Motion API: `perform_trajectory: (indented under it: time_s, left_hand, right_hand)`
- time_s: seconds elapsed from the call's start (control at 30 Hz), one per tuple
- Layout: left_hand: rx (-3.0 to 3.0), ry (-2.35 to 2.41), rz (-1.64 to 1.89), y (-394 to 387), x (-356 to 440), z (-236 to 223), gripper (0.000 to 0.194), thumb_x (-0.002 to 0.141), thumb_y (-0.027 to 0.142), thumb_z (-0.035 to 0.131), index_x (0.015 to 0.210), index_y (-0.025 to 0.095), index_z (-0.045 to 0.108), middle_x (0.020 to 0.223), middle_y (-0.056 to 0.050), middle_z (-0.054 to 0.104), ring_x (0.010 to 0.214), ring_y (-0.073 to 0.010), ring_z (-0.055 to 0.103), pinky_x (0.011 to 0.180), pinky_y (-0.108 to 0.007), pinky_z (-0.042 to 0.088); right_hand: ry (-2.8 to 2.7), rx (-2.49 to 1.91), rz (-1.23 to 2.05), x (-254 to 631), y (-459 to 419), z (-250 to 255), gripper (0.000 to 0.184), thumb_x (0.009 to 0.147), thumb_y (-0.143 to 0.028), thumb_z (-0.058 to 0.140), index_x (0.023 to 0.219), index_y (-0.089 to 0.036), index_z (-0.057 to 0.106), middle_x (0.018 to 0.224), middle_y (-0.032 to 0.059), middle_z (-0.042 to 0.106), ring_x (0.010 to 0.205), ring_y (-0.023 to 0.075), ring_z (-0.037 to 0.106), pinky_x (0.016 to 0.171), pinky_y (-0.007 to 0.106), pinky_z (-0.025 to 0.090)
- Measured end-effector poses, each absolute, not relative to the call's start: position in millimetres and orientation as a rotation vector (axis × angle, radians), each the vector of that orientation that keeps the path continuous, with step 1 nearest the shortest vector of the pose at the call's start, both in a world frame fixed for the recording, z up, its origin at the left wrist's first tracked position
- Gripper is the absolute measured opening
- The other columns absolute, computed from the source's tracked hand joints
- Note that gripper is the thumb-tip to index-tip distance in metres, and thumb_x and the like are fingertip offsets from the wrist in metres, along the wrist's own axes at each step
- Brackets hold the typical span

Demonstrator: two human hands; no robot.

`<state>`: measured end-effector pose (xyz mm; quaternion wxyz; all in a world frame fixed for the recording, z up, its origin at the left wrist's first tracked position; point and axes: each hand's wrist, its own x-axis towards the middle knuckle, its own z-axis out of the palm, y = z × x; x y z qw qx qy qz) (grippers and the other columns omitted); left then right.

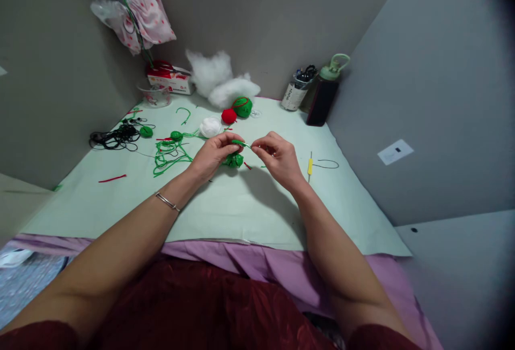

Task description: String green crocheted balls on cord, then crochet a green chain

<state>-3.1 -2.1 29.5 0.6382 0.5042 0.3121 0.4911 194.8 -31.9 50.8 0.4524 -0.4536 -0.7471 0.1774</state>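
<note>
My left hand (212,157) is closed, pinching a small green yarn piece (237,141) between thumb and fingers. Right beside it, my right hand (281,158) is also closed, on a thin metal needle or hook (247,145) whose tip meets the green yarn. Which of the two it is, I cannot tell. Under the left fingers sits a bundled green yarn shape (233,161). Loose green yarn (171,157) spreads over the table to the left of my hands, with a small green ball (176,135) by it.
Behind my hands lie a white yarn ball (210,126), a red ball (229,116), a green ball (243,107) and white stuffing (225,82). Black cord (112,138) is at left. A yellow-handled tool (310,166) lies right; a bottle (323,95) and pen cup (293,96) stand behind.
</note>
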Motion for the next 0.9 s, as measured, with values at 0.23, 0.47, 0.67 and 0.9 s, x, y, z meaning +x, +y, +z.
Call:
perform_trajectory:
  time_s: [0.23,0.47,0.67,0.9]
  left_hand:
    - [1.321,0.756,1.156,2.4,-4.7,23.7,0.017,0.075,0.025,0.082,0.091,0.020,0.077,0.091,-0.002,0.072,0.086,-0.0147,0.067,0.086,-0.029,0.053]
    - [1.397,0.806,1.119,1.9,-7.3,26.9,0.019,0.073,0.031,0.085,0.088,0.020,0.080,0.088,-0.004,0.074,0.081,-0.0166,0.067,0.082,-0.032,0.054]
    - [1.380,0.828,1.066,0.6,-10.0,32.1,0.020,0.070,0.032,0.089,0.085,0.020,0.082,0.084,-0.006,0.076,0.078,-0.0185,0.068,0.078,-0.034,0.054]
    - [1.336,0.745,1.025,-1.9,-5.6,29.0,0.025,0.073,0.034,0.088,0.090,0.019,0.078,0.081,-0.004,0.075,0.076,-0.0168,0.068,0.074,-0.031,0.054]
  right_hand:
    - [-1.927,-1.166,0.428,197.7,-32.5,52.5,0.011,0.090,-0.015,0.065,0.084,-0.021,0.072,0.076,-0.0013,0.053,0.065,0.0124,0.048,0.067,0.030,0.038]
    - [-1.863,-1.139,0.601,199.3,-30.7,55.3,0.009,0.088,-0.020,0.067,0.080,-0.020,0.072,0.078,0.0000,0.058,0.068,0.0134,0.050,0.067,0.030,0.039]
    - [-1.764,-1.048,0.809,198.2,-27.9,54.0,0.012,0.083,-0.031,0.073,0.077,-0.020,0.072,0.078,0.0007,0.061,0.069,0.0139,0.051,0.065,0.031,0.040]
    - [-1.659,-1.036,0.933,192.2,-27.5,50.1,0.019,0.080,-0.036,0.076,0.074,-0.019,0.070,0.075,0.0006,0.064,0.066,0.0128,0.050,0.062,0.029,0.039]
